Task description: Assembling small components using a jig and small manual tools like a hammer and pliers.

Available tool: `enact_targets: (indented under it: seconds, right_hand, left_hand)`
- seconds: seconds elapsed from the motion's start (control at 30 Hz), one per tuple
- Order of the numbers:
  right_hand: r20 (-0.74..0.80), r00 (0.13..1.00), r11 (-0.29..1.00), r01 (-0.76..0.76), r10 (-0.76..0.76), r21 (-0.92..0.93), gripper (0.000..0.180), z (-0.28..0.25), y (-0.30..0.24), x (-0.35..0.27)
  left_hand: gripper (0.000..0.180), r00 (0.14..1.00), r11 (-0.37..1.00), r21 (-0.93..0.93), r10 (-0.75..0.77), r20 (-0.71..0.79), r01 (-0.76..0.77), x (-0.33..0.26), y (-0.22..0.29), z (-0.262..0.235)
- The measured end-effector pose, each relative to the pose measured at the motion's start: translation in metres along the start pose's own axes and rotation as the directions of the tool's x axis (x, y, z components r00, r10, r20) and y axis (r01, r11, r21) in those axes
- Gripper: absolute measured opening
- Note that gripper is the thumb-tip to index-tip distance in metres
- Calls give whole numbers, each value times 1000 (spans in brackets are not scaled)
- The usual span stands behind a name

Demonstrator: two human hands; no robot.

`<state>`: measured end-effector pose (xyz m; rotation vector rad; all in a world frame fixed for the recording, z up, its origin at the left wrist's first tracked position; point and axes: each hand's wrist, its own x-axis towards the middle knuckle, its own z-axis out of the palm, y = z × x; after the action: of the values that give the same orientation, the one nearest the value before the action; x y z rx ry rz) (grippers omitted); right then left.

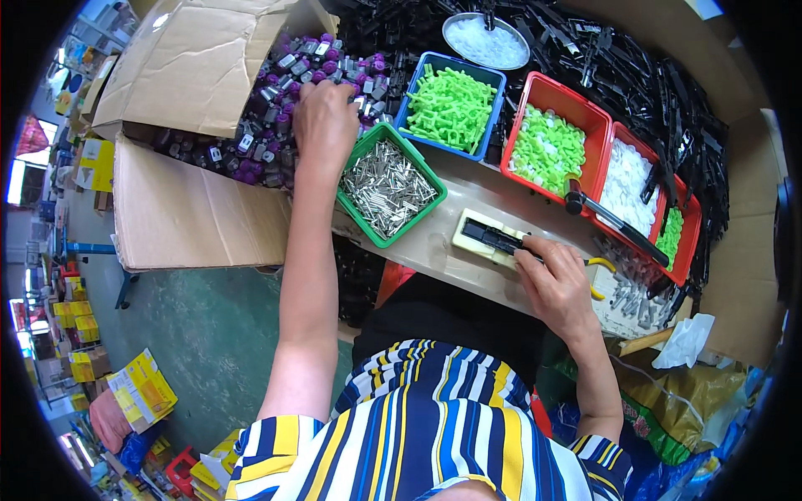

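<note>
My left hand reaches into a heap of small purple-and-grey plastic parts at the far left. Its fingers are bent down among them, and whatever they pinch is hidden. My right hand is closed at the near end of a long black plastic part. That part lies in a pale cream fixture block on the worktable. Just right of this hand, yellow-handled pliers show partly. Beside my left wrist stands a green bin of small silvery metal pins.
Behind are a blue bin of bright green parts and red bins of green and white parts. A black-handled tool leans across the red bins. Black plastic parts pile up at the back. Cardboard flaps border the left.
</note>
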<state>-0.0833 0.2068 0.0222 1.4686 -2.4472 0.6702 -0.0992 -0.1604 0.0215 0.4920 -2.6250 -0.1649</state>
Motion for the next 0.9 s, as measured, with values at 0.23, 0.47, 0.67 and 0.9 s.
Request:
enact_targets:
  seconds: [0.23, 0.47, 0.67, 0.9]
  right_hand:
    - [27, 998, 999, -48, 48, -1, 21, -6, 10, -8]
    - [36, 998, 999, -50, 50, -3, 23, -10, 18, -14]
    - [19, 998, 998, -56, 56, 10, 22, -14, 21, -16]
    - [-10, 998, 998, -66, 66, 16, 21, -16, 21, -12]
  left_hand:
    - [25, 993, 999, 34, -22, -112, 26, 20, -12, 28]
    - [19, 994, 996, -7, -92, -63, 91, 22, -15, 13]
    - [15, 988, 998, -56, 33, -152, -42, 28, -34, 14]
    - [22, 961, 996, -72, 22, -274, -43, 38, -36, 9]
